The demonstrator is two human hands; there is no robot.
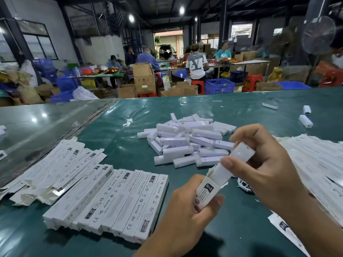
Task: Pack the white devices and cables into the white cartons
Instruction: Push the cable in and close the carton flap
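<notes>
The left hand [182,216] grips a narrow white carton [206,194] with its fingers [210,203] curled round the lower part, the open end tilted up and to the right. The right hand [267,164] pinches a white device [234,161] between thumb and fingertips; the device's lower end sits inside the mouth of the carton while its upper end sticks out toward the right hand.

Both are held above the green worktop [126,145]. Behind them, in the middle of the worktop, lies a loose pile of white devices [187,141]. To the left, a neat row of closed cartons [111,199] lies side by side with printed faces up, and just beyond it a looser heap of flat cartons [55,169] with open flaps. At the right edge a stack of flat cartons [319,164] spreads out. A bundled cable [244,184] shows partly under the right hand. A few single devices [305,120] lie far right.
</notes>
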